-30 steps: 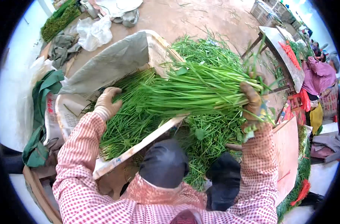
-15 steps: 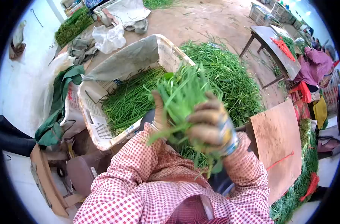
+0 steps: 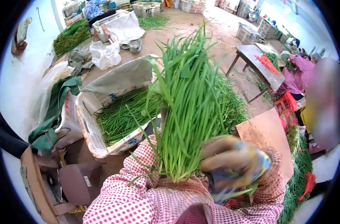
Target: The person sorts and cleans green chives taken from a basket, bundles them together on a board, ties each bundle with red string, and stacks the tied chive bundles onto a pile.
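A tall bunch of chives [image 3: 188,112], long flat green leaves, stands upright in front of my chest with its pale cut ends down. My left hand [image 3: 163,112] is wrapped round its left and far side; only a bit of thumb shows past the leaves. To the right of the lower stalks is my right hand [image 3: 235,158] in a dirty, blue-and-yellow-cuffed glove, smeared by motion. Loose green leaves [image 3: 237,193] hang just beneath it; whether the fingers hold them is unclear. Behind the bunch lies a heap of similar greens [image 3: 231,106].
At left, a white plastic crate [image 3: 88,130] contains trimmed green stalks [image 3: 127,114]. A brown board [image 3: 265,132] is at right, beside bundled greens [image 3: 298,183] with red ties. Farther off are a table [image 3: 257,61] and a person in a pink checked sleeve [image 3: 298,72].
The bunch has swung from a blurred, bundled pose between both hands to upright, leaves up. My right hand has moved right and down, off the bunch. The view has shifted slightly.
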`<action>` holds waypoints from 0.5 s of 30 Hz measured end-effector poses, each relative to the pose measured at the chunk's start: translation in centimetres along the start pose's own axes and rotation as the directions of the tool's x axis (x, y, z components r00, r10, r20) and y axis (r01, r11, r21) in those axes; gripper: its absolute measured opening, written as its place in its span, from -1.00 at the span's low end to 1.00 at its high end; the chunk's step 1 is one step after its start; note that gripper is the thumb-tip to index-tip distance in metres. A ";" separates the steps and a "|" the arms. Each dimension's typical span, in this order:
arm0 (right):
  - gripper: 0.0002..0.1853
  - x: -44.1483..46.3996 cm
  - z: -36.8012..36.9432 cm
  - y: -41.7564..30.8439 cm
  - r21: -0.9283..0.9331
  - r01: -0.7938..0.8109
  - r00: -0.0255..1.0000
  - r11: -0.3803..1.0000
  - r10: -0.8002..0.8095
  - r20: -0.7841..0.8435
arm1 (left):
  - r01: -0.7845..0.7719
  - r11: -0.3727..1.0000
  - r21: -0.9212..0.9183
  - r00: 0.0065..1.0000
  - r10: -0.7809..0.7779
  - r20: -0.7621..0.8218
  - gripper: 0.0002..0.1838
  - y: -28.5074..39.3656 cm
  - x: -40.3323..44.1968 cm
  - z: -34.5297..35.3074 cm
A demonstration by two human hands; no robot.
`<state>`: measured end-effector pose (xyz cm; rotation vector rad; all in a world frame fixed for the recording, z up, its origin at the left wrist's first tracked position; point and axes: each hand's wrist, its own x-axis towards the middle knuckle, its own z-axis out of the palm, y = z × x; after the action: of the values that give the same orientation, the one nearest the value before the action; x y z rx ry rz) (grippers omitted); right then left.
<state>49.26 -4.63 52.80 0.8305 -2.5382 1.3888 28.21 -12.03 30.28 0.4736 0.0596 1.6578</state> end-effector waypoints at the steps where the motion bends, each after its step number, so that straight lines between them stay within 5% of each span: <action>1: -0.42 -4.0 -0.3 -0.1 -0.060 -0.154 0.966 0.986 0.138 -0.219 | 0.025 0.999 0.047 0.999 -0.024 -0.026 -0.17 -0.5 0.4 -0.4; 2: -0.38 -7.2 0.3 0.0 -0.084 -0.313 0.863 0.946 0.247 -0.440 | 0.055 0.994 0.100 0.998 -0.050 -0.048 -0.15 -1.0 0.7 -0.7; 4: -0.46 -8.3 1.5 0.8 0.441 -0.381 0.329 0.813 0.565 -0.757 | 0.122 0.970 0.211 0.991 -0.106 -0.086 -0.09 -2.0 1.3 -0.9; 7: -0.50 -11.0 2.1 7.8 0.683 -0.118 0.274 0.721 0.685 -0.676 | 0.208 0.903 0.377 0.977 -0.174 -0.123 -0.01 -3.5 2.5 -0.7; 9: -0.46 -10.0 1.8 9.5 0.755 -0.112 0.318 0.646 0.743 -0.589 | 0.219 0.847 0.484 0.976 -0.191 -0.109 0.05 -3.8 4.1 0.4; 13: -0.38 -13.0 -1.6 12.2 0.758 -0.008 0.389 0.652 0.700 -0.599 | 0.114 0.739 0.664 0.985 -0.172 0.022 0.16 -4.1 10.1 4.5; 14: -0.28 -14.3 -2.7 14.1 0.620 0.092 0.468 0.779 0.516 -0.717 | 0.119 0.729 0.674 0.979 -0.199 0.043 0.16 -4.6 12.1 5.5; 15: -0.25 -14.0 -4.3 12.7 0.507 -0.012 0.456 0.862 0.456 -0.764 | 0.009 0.668 0.744 0.988 -0.119 0.095 0.20 -5.6 13.7 6.8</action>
<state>53.76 9.89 40.74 -0.2821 -1.5480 1.8470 34.85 0.44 38.42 1.1978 0.6752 1.4698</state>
